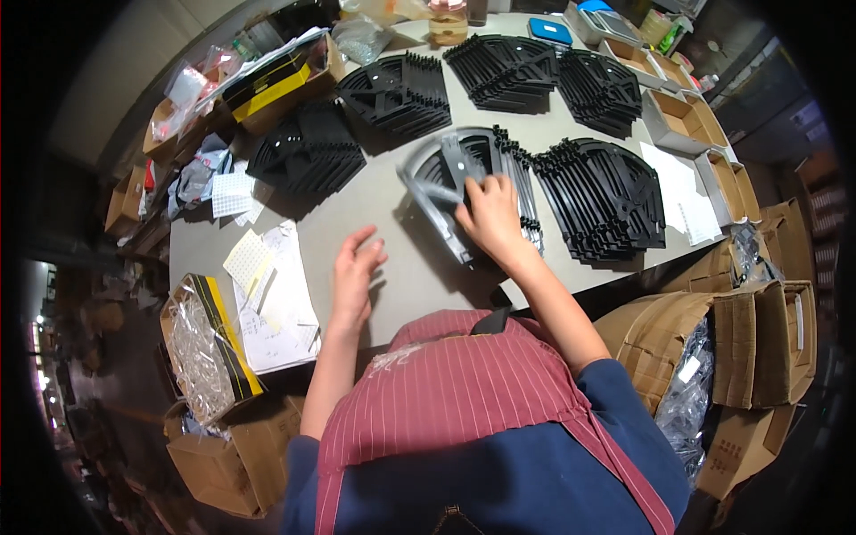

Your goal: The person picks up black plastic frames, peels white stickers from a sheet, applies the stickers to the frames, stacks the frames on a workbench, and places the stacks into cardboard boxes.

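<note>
My right hand (492, 212) has its fingers closed on a black, fan-shaped slotted plastic piece (432, 198), which is tilted, glossy under the light and partly blurred. Just behind it stands a row of similar pieces (514, 156), partly hidden by my hand and the held one. My left hand (355, 267) hovers over the grey tabletop (401, 308), fingers apart and holding nothing. Right of my right hand is another stack of black fan-shaped pieces (606, 201).
More stacks (397, 94) of these pieces line the far side. Small cardboard boxes (682, 120) edge the table's right. Papers (281, 303) and a box of clear plastic (198, 352) lie at left. Large cartons (655, 343) stand beside me at right.
</note>
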The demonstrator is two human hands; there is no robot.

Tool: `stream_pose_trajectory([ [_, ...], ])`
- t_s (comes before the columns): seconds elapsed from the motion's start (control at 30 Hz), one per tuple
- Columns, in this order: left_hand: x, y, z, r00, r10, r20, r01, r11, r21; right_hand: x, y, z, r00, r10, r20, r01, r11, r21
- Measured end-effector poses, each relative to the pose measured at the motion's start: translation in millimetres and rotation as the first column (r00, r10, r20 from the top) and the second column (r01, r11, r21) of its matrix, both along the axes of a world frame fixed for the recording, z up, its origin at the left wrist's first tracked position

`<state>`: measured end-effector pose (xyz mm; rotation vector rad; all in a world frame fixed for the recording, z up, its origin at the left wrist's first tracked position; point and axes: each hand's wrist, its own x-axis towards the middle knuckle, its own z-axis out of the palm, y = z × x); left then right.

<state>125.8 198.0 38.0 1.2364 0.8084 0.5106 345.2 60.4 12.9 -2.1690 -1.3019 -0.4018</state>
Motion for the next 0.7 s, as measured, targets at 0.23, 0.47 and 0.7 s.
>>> stream_pose_trajectory([
  [0.23, 44, -20, -35, 0.960, -0.230, -0.158, 0.230, 0.973, -0.018, 12, -21, 2, 0.996, -0.015, -0.091, 0.021, 0.998, 0.067],
  [0.47, 86, -15, -43, 0.965, -0.246, -0.097, 0.243, 0.969, -0.034, 92, -28, -13, 0.901, -0.261, -0.346, 0.201, 0.959, -0.199],
  [0.7, 85, -21, -51, 0.976, -0.195, -0.092, 0.194, 0.981, -0.016, 90, -23, -24, 0.903, -0.154, -0.402, 0.176, 0.984, 0.018],
])
